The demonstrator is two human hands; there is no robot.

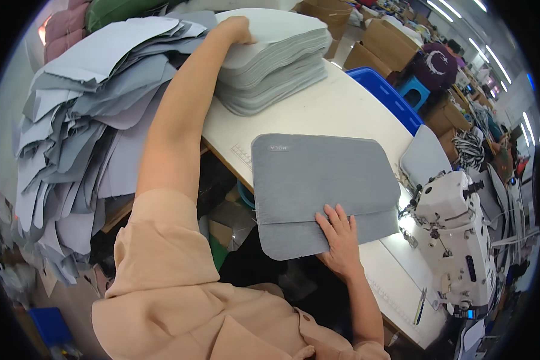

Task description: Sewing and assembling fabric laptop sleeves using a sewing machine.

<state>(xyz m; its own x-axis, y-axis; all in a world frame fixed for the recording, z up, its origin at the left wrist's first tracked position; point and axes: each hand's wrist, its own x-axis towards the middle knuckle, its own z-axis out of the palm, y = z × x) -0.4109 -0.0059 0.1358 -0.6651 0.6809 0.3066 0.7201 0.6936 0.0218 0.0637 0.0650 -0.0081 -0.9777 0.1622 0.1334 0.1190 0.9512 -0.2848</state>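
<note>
The grey panel (324, 174) lay before me, its lower left part reaching out past the edge of the table (360, 114) and its right edge just beside the lit needle area of the white sewing machine (456, 222). It had rounded corners, a small label near the upper left one, and a line like a seam or fold across its lower part.

My right hand (340, 240) was on the lower edge of this panel, with the fingers spread on its face. My thumb was hidden, so I cannot tell if I was gripping the edge or only pressing on it. My left hand (238, 30) was stretched far to the top of the pale stack (273, 69), the fingers curled; whether they grasped a piece, I also cannot tell.

I judged the step to be a handling one, between panel and stack (no sewing showed at this moment). The next move, I think, called for laying the panel flat and even on the stack, while my right hand supported its overhanging side.

Farther left hung a heap of loose cut pieces (96, 102); at the right lay small snips (421, 306), and behind the table stood a blue crate (384, 96).
</note>
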